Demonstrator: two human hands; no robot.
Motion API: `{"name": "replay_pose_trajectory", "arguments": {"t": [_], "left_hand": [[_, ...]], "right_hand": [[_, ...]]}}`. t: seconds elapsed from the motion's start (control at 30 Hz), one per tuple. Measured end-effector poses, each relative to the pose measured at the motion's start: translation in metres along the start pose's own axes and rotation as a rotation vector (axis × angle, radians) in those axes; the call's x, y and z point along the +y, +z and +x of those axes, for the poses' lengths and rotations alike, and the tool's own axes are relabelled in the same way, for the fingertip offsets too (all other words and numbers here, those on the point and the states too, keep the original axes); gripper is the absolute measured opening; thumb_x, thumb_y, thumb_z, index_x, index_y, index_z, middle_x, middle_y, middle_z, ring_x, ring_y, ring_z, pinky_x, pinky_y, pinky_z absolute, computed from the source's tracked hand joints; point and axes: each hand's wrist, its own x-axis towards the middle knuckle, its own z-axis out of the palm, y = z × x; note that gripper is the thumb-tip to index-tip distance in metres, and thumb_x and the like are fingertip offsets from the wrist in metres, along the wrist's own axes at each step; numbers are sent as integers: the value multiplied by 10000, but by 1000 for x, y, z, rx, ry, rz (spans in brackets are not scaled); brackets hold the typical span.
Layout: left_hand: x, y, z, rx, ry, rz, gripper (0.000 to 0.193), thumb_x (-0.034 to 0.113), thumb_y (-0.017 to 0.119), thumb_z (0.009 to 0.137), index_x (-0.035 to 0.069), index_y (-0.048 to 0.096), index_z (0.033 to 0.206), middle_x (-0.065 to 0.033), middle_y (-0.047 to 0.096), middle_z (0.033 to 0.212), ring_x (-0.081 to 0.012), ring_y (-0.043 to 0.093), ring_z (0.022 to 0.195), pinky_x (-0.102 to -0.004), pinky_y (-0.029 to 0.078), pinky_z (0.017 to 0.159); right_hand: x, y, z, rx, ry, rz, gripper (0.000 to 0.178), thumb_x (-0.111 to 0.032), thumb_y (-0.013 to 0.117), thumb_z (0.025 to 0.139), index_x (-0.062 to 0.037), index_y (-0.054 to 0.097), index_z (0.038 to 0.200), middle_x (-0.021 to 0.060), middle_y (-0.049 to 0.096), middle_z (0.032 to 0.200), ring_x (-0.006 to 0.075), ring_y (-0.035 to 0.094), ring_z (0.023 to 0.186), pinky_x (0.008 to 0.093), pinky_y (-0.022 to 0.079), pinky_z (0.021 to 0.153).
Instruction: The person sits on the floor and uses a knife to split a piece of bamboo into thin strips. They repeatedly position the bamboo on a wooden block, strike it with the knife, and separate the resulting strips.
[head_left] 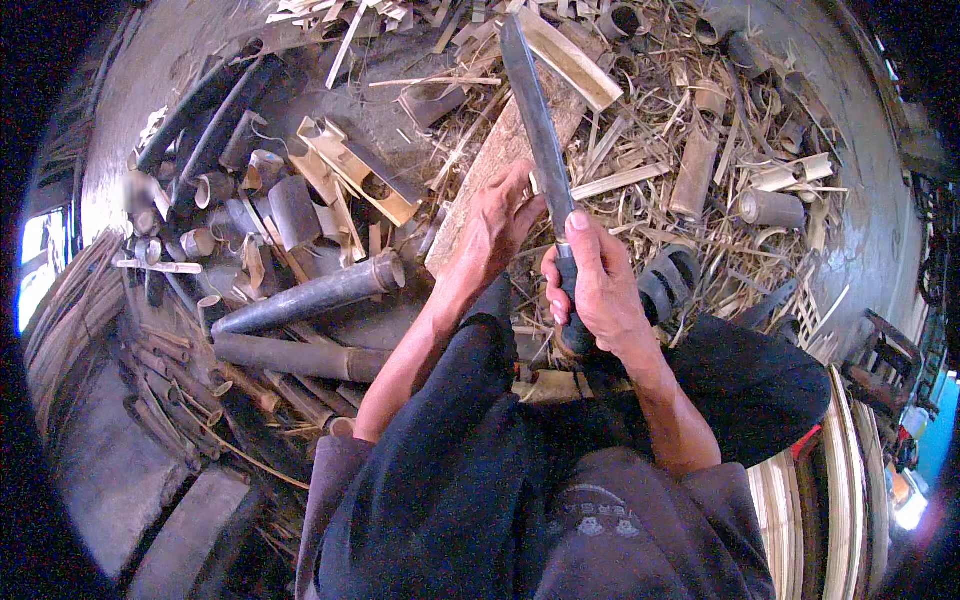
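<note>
A long, straight-bladed knife (pixel 541 120) with a dark handle is gripped in my right hand (pixel 600 280), my thumb lying along the handle near the blade's base. The blade points away from me, over a worn wooden board (pixel 480 205). Just left of the blade is my left hand (pixel 498 222), its fingers bent and close together. They appear to pinch the near end of a pale bamboo strip (pixel 625 180), which runs behind the blade to the right. The blade hides where strip and fingers meet.
Split bamboo pieces (pixel 360 170) and cut tubes (pixel 293 213) lie to the left. Two dark bamboo poles (pixel 310 297) rest by my left forearm. Shavings (pixel 640 120) cover the floor ahead and right. Long pale slats (pixel 843 480) stand at my right side.
</note>
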Motion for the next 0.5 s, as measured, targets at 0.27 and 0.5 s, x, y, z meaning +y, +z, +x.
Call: {"name": "replay_pose_trajectory", "arguments": {"t": [0.27, 0.5], "left_hand": [[-1, 1, 0, 67, 113, 60, 209, 39, 626, 814, 33, 503, 984, -179, 532, 767, -361, 563, 717, -412, 446, 623], [2, 5, 7, 71, 164, 5, 190, 39, 617, 815, 37, 513, 974, -158, 520, 769, -330, 547, 699, -411, 446, 624]], "right_hand": [[13, -3, 4, 35, -186, -312, 481, -406, 379, 995, -67, 426, 1333, -5, 453, 610, 58, 425, 441, 215, 365, 387], [4, -1, 0, 52, -312, -319, 496, -366, 378, 1002, -80, 364, 1407, -20, 444, 609, 50, 410, 447, 206, 357, 399]]}}
